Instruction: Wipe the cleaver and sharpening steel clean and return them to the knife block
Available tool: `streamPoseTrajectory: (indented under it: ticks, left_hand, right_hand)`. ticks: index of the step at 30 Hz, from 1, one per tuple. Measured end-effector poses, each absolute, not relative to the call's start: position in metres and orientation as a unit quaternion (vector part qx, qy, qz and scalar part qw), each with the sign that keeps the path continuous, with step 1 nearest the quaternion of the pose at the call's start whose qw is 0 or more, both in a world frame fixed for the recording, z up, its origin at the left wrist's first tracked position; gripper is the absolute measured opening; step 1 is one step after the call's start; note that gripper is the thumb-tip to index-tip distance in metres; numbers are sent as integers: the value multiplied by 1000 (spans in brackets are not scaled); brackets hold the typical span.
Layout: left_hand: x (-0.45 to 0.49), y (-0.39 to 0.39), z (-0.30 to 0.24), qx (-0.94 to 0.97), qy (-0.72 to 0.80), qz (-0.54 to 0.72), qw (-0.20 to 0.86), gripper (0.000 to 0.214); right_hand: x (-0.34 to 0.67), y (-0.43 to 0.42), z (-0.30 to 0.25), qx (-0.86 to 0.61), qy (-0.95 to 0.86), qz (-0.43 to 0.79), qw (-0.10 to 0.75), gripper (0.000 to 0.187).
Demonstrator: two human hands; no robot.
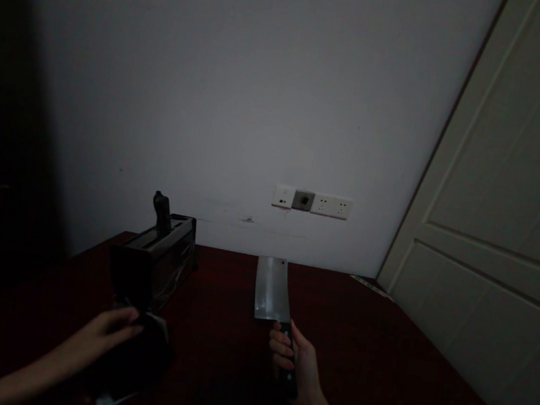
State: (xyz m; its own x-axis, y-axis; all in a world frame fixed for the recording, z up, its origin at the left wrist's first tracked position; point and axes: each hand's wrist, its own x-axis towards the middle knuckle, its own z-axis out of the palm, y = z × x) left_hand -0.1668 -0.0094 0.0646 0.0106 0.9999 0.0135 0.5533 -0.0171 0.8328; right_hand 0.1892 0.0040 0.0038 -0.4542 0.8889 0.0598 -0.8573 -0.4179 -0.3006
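Observation:
A cleaver (272, 290) with a broad steel blade and a black handle is in my right hand (303, 365). My fingers wrap round its handle, and the blade points away from me toward the wall. My left hand (113, 331) pinches the upper edge of a dark, cloth-like thing (148, 351) with pale edges; its exact kind is lost in the dim light. Just beyond that hand stands a black knife block (173, 263) with slots on top. One black-handled tool (162, 213) sticks up out of it.
Everything stands on a dark red table (226, 282) that meets a pale wall (243, 95). Sockets and switches (330, 206) are set low in the wall. A panelled white door (505, 190) rises along the right side. A thin printed strip (371, 287) lies near the table's back right corner.

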Motion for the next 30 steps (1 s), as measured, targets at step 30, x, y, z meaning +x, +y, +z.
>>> streamPoseTrajectory:
  ticks: [30]
  left_hand:
    - [48,112,94,919,209,333,-4,32]
  right_hand:
    - [188,5,3,-30,-145,877,458,28]
